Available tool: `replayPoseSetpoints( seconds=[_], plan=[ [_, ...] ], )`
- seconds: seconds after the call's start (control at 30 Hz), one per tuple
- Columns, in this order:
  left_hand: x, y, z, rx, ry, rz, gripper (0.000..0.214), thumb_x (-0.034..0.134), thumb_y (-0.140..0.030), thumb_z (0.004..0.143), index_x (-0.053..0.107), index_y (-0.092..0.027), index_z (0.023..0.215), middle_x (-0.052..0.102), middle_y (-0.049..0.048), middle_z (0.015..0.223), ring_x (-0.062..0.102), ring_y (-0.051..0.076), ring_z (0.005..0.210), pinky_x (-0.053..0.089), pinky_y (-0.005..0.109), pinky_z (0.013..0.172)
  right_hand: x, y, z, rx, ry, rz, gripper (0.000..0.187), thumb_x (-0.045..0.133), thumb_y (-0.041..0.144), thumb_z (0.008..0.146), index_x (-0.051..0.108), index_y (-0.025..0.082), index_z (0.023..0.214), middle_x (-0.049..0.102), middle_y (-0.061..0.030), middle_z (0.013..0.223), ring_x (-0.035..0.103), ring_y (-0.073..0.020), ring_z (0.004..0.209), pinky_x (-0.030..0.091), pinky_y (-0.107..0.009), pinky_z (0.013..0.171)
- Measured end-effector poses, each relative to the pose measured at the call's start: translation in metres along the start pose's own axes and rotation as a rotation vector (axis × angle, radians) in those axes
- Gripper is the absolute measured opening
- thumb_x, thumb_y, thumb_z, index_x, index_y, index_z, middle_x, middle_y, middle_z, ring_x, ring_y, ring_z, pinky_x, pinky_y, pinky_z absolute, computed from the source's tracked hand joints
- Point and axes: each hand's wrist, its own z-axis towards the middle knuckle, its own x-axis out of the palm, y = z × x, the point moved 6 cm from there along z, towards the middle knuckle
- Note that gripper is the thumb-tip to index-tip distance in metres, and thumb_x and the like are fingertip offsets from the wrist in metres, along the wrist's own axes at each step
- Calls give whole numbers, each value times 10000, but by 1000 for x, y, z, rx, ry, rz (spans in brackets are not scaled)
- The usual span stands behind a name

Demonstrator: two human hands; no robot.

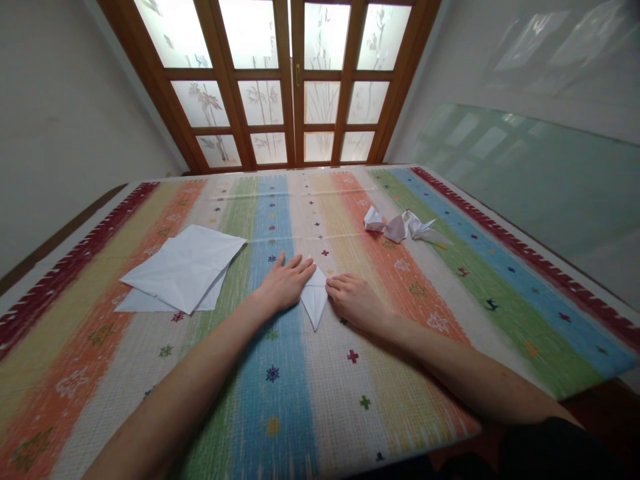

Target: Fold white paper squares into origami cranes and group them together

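Note:
A small white folded paper [315, 303] lies on the cloth in front of me, kite-shaped, with its long point towards me and a crease across its upper part. My left hand [284, 283] rests flat at its left side, fingers stretched out, the tips over the paper's upper left edge. At the paper's right corner is my right hand [354, 299], its fingers bent and pressed together with the tips on the edge. The thumb of the right hand is hidden beneath it.
To the left lies a stack of white paper sheets [187, 267], askew on each other. Several folded paper figures [395, 227] sit in a row at the far right. A striped tablecloth [273, 407] covers the table. Wooden glazed doors [295, 120] stand beyond it.

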Motion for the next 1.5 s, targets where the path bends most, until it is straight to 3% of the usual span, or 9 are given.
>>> replayPoseSetpoints(
  seconds=[0.27, 0.57, 0.7, 0.83, 0.93, 1.1, 1.27, 1.5],
  plan=[
    [-6, 2, 3, -14, -17, -24, 495, 409, -159, 882, 485, -203, 1370, 488, 111, 1453, 440, 315, 1322, 161, 617, 1125, 0, 0, -1, 7, -33, 7, 162, 519, 79, 891, 679, 89, 915, 702, -134, 963, 633, -214, 906, 427, -336, 831],
    [2, 9, 10, -68, 74, -74, 560, 448, -149, 833, 449, -211, 1390, 395, 110, 1519, 342, 315, 1397, 216, 599, 1117, 2, 0, -1, 3, -26, 1, 173, 518, 86, 887, 682, 86, 942, 700, -136, 1000, 630, -223, 929, 427, -340, 845],
    [1, 10, 3, -170, -1, -29, 550, 468, -146, 844, 454, -223, 1388, 325, 161, 1544, 312, 363, 1405, 271, 612, 1068, 3, 0, -1, 10, -20, -5, 160, 528, 98, 884, 682, 90, 926, 701, -129, 982, 629, -219, 910, 424, -332, 837],
    [-7, -3, -8, -112, -141, -12, 372, 421, -159, 917, 564, -226, 1253, 524, 142, 1389, 473, 312, 1273, 341, 534, 1026, 1, -2, -1, 24, -43, 44, 165, 533, 96, 868, 692, 102, 911, 705, -127, 961, 625, -211, 906, 416, -331, 847],
    [-10, -12, -11, -34, -161, -18, 304, 384, -168, 957, 602, -197, 1167, 643, 117, 1209, 557, 270, 1151, 395, 467, 968, -2, -8, 1, 57, -79, 108, 171, 534, 136, 870, 695, 137, 928, 698, -101, 945, 608, -202, 896, 399, -334, 871],
    [-11, -17, -10, -4, -172, -1, 305, 400, -173, 969, 584, -188, 1211, 657, 116, 1194, 573, 258, 1129, 396, 450, 952, -8, -23, 24, 105, -142, 157, 325, 458, 154, 917, 596, 182, 1211, 641, -99, 1092, 550, -208, 1001, 381, -329, 870],
    [-9, -18, -9, -12, -178, 18, 314, 401, -150, 963, 588, -169, 1215, 660, 125, 1200, 583, 262, 1121, 407, 447, 938, -1, -30, 49, 127, -86, 28, 264, 446, 194, 946, 610, 198, 1152, 617, -118, 1144, 528, -245, 1021, 354, -352, 856],
    [-11, -18, -11, -3, -160, 8, 315, 405, -136, 953, 595, -181, 1201, 651, 121, 1216, 577, 257, 1137, 405, 444, 950, -2, -25, 51, 189, -93, -64, 264, 436, 173, 933, 589, 176, 1148, 623, -151, 1136, 529, -281, 1012, 323, -402, 856]
  ],
)
